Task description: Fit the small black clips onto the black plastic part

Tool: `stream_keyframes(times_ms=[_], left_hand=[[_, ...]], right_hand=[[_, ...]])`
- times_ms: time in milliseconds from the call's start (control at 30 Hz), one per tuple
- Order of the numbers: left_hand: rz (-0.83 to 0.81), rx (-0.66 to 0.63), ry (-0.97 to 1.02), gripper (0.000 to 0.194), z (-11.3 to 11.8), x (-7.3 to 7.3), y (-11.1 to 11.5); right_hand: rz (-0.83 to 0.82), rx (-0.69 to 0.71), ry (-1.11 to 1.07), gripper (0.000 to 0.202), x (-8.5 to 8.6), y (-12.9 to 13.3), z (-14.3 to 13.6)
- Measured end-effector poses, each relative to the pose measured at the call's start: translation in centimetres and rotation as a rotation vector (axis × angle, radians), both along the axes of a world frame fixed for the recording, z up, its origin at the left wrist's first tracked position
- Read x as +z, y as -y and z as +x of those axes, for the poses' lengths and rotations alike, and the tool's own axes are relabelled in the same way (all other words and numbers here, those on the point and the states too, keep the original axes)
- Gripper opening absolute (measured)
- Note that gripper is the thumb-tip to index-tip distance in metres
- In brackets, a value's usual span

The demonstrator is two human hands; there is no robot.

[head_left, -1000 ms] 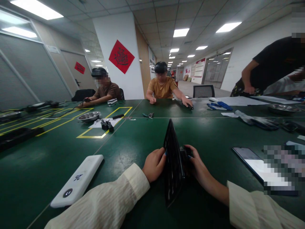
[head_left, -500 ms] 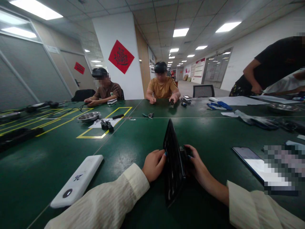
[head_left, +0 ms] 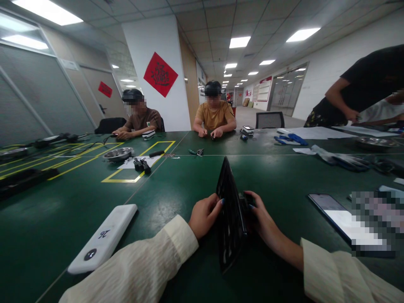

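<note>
A thin, glossy black panel (head_left: 229, 223) stands on edge between my hands, seen nearly side-on. My left hand (head_left: 205, 215) is closed at its left face, thumb lying on the surface and the other fingers mostly hidden. On the other side, my right hand (head_left: 260, 214) grips a dark part (head_left: 246, 206) attached to the panel's back; shadow hides its shape. To the left lies a white device (head_left: 104, 239) marked 26, and to the right a phone (head_left: 347, 223) with a lit screen.
Farther back on the green table (head_left: 176, 189) are a metal bowl (head_left: 118, 154), black parts (head_left: 142, 166), a small tool (head_left: 197, 152) and gloves (head_left: 341, 160). Two people in headsets sit opposite; a person in black (head_left: 362, 84) leans over at the right.
My left thumb has shifted slightly up and right on the panel. Across the table, the hands of the seated person in yellow have come closer together. The person in black has moved an arm.
</note>
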State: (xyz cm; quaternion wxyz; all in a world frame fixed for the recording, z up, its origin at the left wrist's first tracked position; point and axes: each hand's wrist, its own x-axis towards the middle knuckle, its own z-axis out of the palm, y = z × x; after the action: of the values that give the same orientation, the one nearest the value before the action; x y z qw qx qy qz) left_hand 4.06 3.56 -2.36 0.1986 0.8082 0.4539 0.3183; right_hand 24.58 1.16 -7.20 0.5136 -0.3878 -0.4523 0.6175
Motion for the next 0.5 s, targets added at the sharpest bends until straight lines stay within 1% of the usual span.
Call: stream_keyframes(times_ms=[100, 233, 367, 500], left_hand=[[0.040, -0.006, -0.060, 0.033, -0.02, 0.17, 0.23], [0.070, -0.021, -0.094, 0.030, 0.01, 0.21, 0.40], [0.024, -0.021, -0.112, 0.038, 0.12, 0.25, 0.37], [-0.017, -0.037, -0.104, 0.043, 0.09, 0.34, 0.31]], right_hand=[[-0.007, 0.016, -0.020, 0.051, 0.06, 0.04, 0.01], [0.005, 0.028, -0.011, 0.049, 0.31, 0.07, -0.02], [0.009, -0.005, 0.009, 0.052, 0.26, -0.04, -0.10], [0.024, 0.006, 0.002, 0.050, 0.19, -0.09, -0.15]])
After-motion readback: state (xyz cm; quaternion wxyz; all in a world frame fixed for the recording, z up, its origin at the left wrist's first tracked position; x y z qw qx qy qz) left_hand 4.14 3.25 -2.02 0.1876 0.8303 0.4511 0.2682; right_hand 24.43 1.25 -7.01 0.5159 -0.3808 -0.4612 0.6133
